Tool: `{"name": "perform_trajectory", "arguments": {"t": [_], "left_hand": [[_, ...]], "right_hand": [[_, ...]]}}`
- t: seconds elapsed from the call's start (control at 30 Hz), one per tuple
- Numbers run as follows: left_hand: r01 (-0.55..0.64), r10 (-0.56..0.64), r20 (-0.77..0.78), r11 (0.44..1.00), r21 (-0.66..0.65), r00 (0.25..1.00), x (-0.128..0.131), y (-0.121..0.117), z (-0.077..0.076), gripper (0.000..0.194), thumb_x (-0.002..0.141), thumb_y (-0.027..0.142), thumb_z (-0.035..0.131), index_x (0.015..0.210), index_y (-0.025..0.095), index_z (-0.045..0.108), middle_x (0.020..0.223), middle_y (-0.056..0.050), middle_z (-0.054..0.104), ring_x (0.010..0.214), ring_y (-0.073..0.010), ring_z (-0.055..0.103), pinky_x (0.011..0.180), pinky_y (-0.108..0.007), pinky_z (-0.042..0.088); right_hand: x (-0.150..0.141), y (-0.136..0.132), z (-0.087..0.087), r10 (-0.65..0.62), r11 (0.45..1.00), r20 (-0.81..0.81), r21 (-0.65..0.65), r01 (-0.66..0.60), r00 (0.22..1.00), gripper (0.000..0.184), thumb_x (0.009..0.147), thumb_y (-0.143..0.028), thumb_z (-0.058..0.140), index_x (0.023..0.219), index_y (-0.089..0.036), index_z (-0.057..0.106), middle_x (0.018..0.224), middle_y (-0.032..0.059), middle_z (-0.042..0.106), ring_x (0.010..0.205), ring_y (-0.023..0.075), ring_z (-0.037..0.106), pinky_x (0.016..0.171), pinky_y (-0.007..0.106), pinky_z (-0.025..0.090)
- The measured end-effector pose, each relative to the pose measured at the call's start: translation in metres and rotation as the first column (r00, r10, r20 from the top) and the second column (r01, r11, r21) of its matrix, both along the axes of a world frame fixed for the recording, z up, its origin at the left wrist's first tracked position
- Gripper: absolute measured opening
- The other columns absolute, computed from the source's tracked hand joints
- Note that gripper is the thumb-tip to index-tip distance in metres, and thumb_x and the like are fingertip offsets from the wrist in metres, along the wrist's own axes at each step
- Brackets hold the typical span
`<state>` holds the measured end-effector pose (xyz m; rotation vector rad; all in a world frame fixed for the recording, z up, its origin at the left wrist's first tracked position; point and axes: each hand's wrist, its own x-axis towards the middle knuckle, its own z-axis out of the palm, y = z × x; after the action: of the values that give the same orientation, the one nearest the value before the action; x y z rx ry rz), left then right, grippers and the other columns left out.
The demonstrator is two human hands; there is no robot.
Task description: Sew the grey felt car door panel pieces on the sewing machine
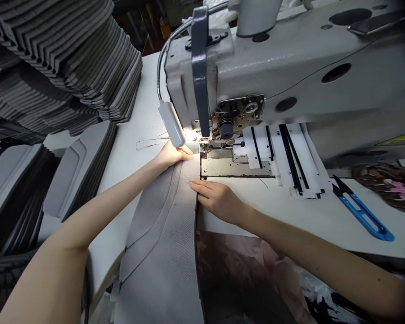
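Note:
A grey padded fabric panel [162,229] lies on the white table [131,148] and hangs over its front edge. Its far end reaches the needle area [202,146] of a grey industrial sewing machine [290,72]. My left hand [173,155] grips the panel's far left corner beside the presser foot, fingers curled on the fabric. My right hand [218,198] lies flat with fingers together, its tips pressing the panel's right edge just in front of the metal needle plate [232,167].
Tall stacks of grey cut panels [70,58] fill the left; more panels [77,171] lie by the table's left edge. A lit gooseneck lamp [171,123] hangs over the needle. Blue thread snips [362,211] and black-and-white strips [290,157] lie to the right.

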<state>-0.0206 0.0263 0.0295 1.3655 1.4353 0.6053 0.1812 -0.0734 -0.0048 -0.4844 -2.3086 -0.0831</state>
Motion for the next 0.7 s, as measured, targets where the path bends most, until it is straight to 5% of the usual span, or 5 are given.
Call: {"name": "perform_trajectory", "arguments": {"t": [0.5,0.6,0.7], "left_hand": [[-0.125,0.119,0.074,0.989,0.085,0.990,0.010,0.017,-0.027,0.021,0.059,0.022,0.083,0.075,0.015,0.070,0.087,-0.004,0.076,0.092,-0.0208,0.070,0.098,-0.034,0.054],[-0.106,0.111,-0.037,0.986,0.126,0.993,0.011,0.013,-0.026,0.023,0.062,0.025,0.083,0.079,0.015,0.071,0.090,-0.005,0.075,0.094,-0.0221,0.069,0.095,-0.034,0.055],[-0.044,0.140,-0.323,0.957,0.286,0.936,0.017,-0.002,-0.016,0.020,0.075,0.031,0.077,0.088,0.017,0.074,0.098,-0.006,0.075,0.100,-0.0248,0.067,0.097,-0.039,0.051]], "right_hand": [[0.011,0.013,0.008,-0.078,0.997,0.030,-0.011,0.079,0.996,0.034,0.093,0.002,0.047,0.074,-0.011,0.073,0.106,0.0116,0.077,0.105,0.0207,0.072,0.090,0.029,0.062],[0.011,0.012,0.008,-0.077,0.996,0.045,-0.035,0.078,0.996,0.036,0.094,0.001,0.046,0.076,-0.013,0.074,0.108,0.0106,0.077,0.105,0.0205,0.072,0.093,0.033,0.061],[0.012,0.013,0.008,-0.070,0.995,0.071,-0.069,0.075,0.995,0.038,0.095,-0.001,0.043,0.078,-0.015,0.075,0.109,0.0097,0.077,0.105,0.0196,0.072,0.097,0.037,0.060]]}}
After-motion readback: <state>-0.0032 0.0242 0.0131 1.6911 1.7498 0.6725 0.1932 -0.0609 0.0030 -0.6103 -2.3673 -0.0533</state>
